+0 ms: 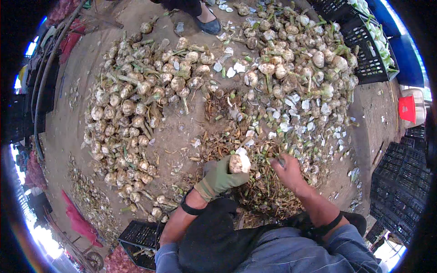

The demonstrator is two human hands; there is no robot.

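My left hand (223, 178), in a green glove, is closed round a garlic bulb (239, 164). The bulb's upper right side shows clean white, while the rest is brownish and soiled. Just to the right, my bare right hand (288, 172) is closed, apart from the bulb. A small dark tool (281, 160) shows at its fingertips; the fingers hide most of it, so I cannot tell its kind. Below and between the hands lies a heap of cut stalks and dry peelings (268, 195).
Piles of untrimmed garlic lie on the ground, one at left (129, 107) and one at far right (291, 50). Black crates (400, 182) stand at right; another black crate (371, 52) holds pale green-white pieces. A person's shoe (210, 26) is at the top. A crate (139, 234) stands at lower left.
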